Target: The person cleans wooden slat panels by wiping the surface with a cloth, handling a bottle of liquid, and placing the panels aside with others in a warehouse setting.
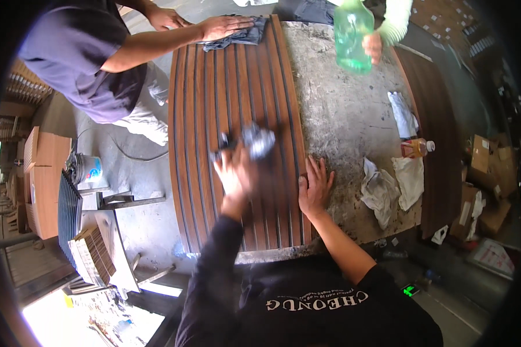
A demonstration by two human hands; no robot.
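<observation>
A brown slatted wood panel point(205, 144) with dark grooves lies lengthwise on a worn grey table. My left hand point(235, 180), smeared by motion, grips a crumpled grey cloth point(259, 141) over the middle of the panel. Fingers spread, my right hand point(315, 188) rests flat at the panel's right edge and holds nothing. At the panel's far end, a co-worker's hand point(228, 26) presses a dark blue-grey cloth point(237, 38) onto the slats. Another person's hand point(373, 47) holds a translucent green bottle point(353, 34) above the far part of the table.
On the stained tabletop point(336, 115), to the right, lie white cloths point(380, 191) and a bottle of orange liquid point(417, 148). A dark brown board point(440, 144) stretches along the table's right side. Cardboard boxes point(483, 153) sit beyond it. Leftward stand a bucket point(88, 168) and a carton point(46, 191).
</observation>
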